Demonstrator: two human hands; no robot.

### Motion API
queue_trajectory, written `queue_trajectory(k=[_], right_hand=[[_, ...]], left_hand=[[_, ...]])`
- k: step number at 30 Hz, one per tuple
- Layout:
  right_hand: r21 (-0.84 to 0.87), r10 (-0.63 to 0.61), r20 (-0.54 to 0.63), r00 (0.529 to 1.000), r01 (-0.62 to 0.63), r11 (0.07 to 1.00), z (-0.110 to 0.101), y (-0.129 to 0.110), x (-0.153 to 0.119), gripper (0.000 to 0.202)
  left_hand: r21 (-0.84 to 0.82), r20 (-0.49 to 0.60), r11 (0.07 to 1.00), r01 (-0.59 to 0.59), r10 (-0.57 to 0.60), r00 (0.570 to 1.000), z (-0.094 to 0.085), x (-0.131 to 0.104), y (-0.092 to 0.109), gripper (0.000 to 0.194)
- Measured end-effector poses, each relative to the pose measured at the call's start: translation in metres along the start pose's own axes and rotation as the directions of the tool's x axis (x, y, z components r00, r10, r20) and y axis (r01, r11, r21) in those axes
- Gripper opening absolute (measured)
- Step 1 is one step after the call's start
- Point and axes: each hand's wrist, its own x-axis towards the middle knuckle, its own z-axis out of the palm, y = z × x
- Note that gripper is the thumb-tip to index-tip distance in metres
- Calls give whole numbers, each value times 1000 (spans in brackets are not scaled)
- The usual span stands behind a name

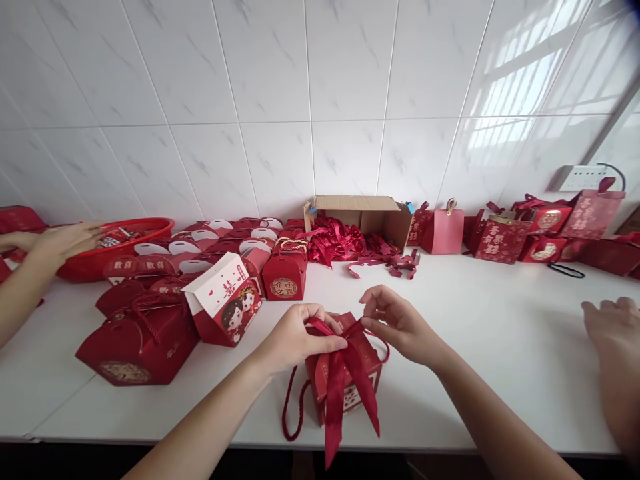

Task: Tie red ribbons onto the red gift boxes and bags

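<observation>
Near the front edge of the bench (420, 407), a red box (317, 393) sits between the two hands, and it's all about the ribbon (336, 400) on its top. Left hand (290, 339) has its fingers closed, thumb pressing the satin at the gathered middle, just over the lid. Right hand (400, 327) comes in from the other side, loosely curled, thumb and fingertips drawn close together at the ribbon's right side; whether they really pinch it, I cannot tell. Two long tails drop down the near side of the box, one reaching past the bench edge, and a twisted cord (285, 415) loops out on the left.

So the step looks like shaping and knotting a bow, and the centre doesn't look properly set. What does the next move call for? Left thumb steady on that crossing, right fingers sure of their side, then an even outward pull, I'd judge, with the box kept from sliding. Pull one side alone and the bow could go lopsided; let go of the middle and the slick satin could slip loose.

Beyond the box, a cardboard carton (358, 202) lies open with loose ribbons (335, 240) heaped at its mouth, while off left another person's hand (65, 240) works at a red basin (107, 261).
</observation>
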Motion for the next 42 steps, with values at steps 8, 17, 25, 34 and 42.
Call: queue_trajectory(k=[8, 17, 25, 34, 42], right_hand=[[-175, 92, 46, 995, -83, 981, 1, -2, 0, 24], [-178, 17, -248, 969, -63, 982, 30, 4, 2, 30], [45, 179, -377, 909, -175, 984, 43, 6, 1, 38], [118, 201, -328, 923, -172, 978, 34, 9, -1, 39], [293, 189, -125, 974, -145, 945, 20, 3, -14, 28]], left_hand=[[-31, -2, 999, -15, 15, 1000, 1, -1, -2, 32], [-48, -74, 995, -89, 85, 994, 9, 2, -8, 39], [-43, -100, 992, -119, 114, 988, 10, 6, -15, 41], [-37, -59, 994, -99, 97, 994, 6, 4, -11, 34], [-123, 11, 986, -110, 112, 994, 1, 1, -7, 19]])
